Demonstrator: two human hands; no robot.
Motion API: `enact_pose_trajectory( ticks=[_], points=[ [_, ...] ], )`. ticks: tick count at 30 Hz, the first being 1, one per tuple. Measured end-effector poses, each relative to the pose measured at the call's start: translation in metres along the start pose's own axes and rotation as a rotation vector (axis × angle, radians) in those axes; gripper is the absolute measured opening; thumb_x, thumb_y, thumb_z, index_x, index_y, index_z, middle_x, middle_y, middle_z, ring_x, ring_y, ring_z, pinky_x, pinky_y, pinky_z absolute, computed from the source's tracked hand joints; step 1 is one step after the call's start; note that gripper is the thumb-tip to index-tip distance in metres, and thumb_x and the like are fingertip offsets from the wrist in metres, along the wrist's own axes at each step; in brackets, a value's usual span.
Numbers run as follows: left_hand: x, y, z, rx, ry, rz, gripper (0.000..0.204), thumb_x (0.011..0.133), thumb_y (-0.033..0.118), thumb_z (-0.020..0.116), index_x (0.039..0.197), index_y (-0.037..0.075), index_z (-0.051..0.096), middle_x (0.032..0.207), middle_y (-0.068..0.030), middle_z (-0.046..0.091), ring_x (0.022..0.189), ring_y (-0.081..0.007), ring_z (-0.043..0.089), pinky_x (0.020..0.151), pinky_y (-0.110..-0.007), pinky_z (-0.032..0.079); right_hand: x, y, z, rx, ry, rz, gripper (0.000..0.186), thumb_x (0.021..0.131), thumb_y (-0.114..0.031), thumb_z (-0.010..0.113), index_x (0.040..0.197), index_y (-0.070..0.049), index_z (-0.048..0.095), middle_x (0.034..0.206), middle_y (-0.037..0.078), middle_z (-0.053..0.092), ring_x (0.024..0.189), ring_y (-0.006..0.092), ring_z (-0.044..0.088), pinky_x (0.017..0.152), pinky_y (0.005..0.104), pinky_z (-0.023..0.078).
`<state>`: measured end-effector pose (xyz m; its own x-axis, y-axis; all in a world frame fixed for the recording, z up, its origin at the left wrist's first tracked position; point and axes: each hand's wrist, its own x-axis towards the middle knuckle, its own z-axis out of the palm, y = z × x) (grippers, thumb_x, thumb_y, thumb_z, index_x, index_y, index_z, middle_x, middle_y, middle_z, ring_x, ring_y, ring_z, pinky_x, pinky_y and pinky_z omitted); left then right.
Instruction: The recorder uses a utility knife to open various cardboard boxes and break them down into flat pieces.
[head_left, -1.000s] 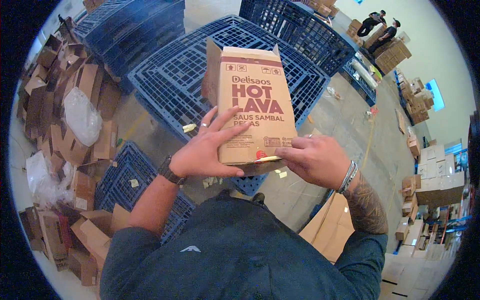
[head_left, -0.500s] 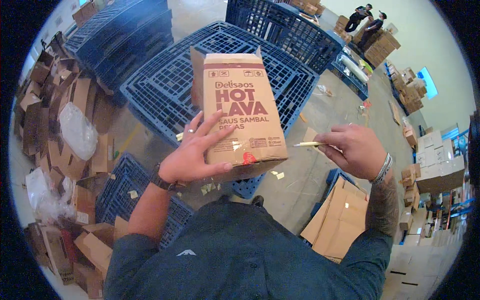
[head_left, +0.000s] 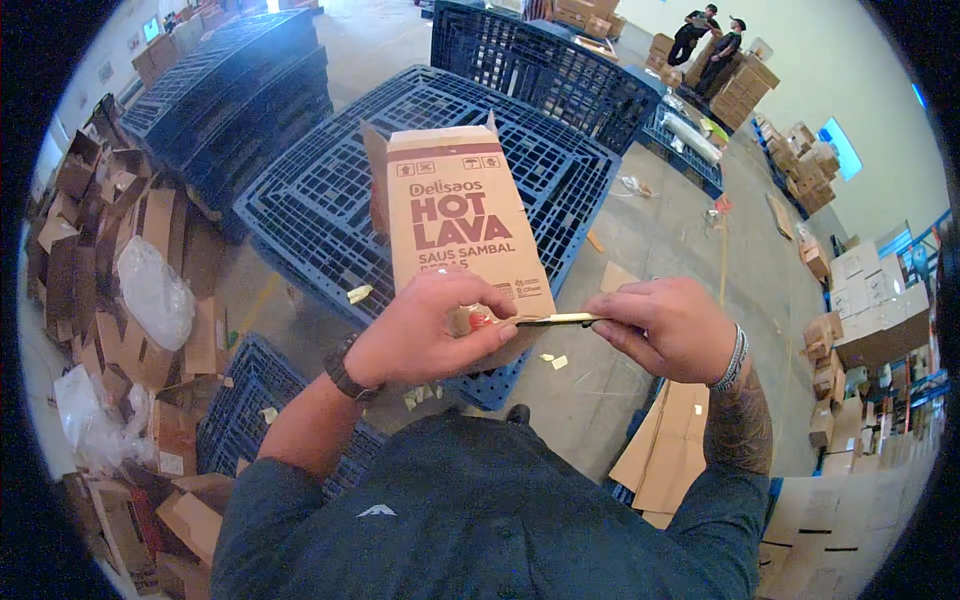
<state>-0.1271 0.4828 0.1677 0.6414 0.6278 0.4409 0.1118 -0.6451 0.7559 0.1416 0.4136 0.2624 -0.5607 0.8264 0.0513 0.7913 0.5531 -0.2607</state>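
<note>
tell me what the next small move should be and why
Probably ease the left hand's thumb clear before the right hand slides the slim yellow-and-black tool: the thumb is right at the tool's left end, by the near edge of the printed cardboard carton, and the tool looks like a cutter.

**Site Type: Warehouse**

Identify the site by these features:
- Blue pallets [head_left: 225, 140], laid flat and stacked.
- Cartons [head_left: 745, 92] piled on the floor [head_left: 645, 225] and along the pale wall [head_left: 800, 80].
- Heaped cardboard [head_left: 160, 215] and clear plastic [head_left: 155, 285] at left.
- Bare grey flooring with a yellow line [head_left: 723, 265].
- Two people [head_left: 690, 40] beside the far cartons.
</note>
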Motion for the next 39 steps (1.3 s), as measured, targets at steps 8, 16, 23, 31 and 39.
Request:
enact_pose_trajectory(
  ticks=[8,16,23,31,39],
  points=[
    [-0.001,0.005,-0.003,-0.032,-0.133,0.017,0.009,0.086,0.011,0.068,0.090,0.003,0.066,0.086,-0.0054,0.067,0.083,-0.0191,0.064,0.076,-0.032,0.049,-0.002,-0.009,-0.003,-0.004,-0.065,0.005,0.019,0.090,-0.024,0.061,0.103,-0.011,0.067,0.084,0.009,0.067,0.077,0.0303,0.065,0.064,0.0412,0.051],
    [-0.013,0.009,-0.018,-0.603,-0.250,-0.280,0.017,0.095,0.016,0.057,0.095,0.000,0.064,0.087,-0.0007,0.063,0.083,-0.0100,0.055,0.076,-0.029,0.046,-0.015,-0.011,-0.005,0.127,-0.072,-0.058,0.019,0.088,-0.017,0.066,0.106,-0.011,0.068,0.078,0.008,0.064,0.070,0.0267,0.063,0.063,0.0386,0.050],
    [-0.054,-0.066,-0.072,-0.122,0.486,-0.266,0.014,0.091,0.013,0.057,0.088,0.001,0.062,0.105,-0.0123,0.066,0.099,-0.0229,0.061,0.088,-0.034,0.047,-0.027,0.007,0.024,0.174,-0.015,0.003,0.025,0.094,-0.027,0.057,0.111,-0.010,0.065,0.091,0.013,0.067,0.084,0.0331,0.064,0.073,0.0425,0.052],
    [-0.049,-0.012,-0.030,0.415,0.530,-0.102,0.037,0.074,0.013,0.075,0.108,0.004,0.063,0.117,-0.0167,0.061,0.115,-0.0323,0.055,0.097,-0.044,0.042,-0.004,0.030,0.076,0.308,0.268,0.222,0.035,0.093,-0.030,0.059,0.117,-0.005,0.061,0.097,0.018,0.066,0.090,0.0329,0.064,0.078,0.0417,0.051],
    [-0.066,0.004,0.043,0.788,-0.004,-0.017,0.067,0.071,0.028,0.079,0.129,0.007,0.054,0.127,-0.0145,0.049,0.111,-0.0325,0.047,0.097,-0.045,0.036,0.059,0.040,0.127,0.216,0.442,0.322,0.087,0.074,-0.056,0.074,0.133,0.000,0.043,0.116,0.023,0.060,0.106,0.0365,0.060,0.089,0.0412,0.050]
  ],
)
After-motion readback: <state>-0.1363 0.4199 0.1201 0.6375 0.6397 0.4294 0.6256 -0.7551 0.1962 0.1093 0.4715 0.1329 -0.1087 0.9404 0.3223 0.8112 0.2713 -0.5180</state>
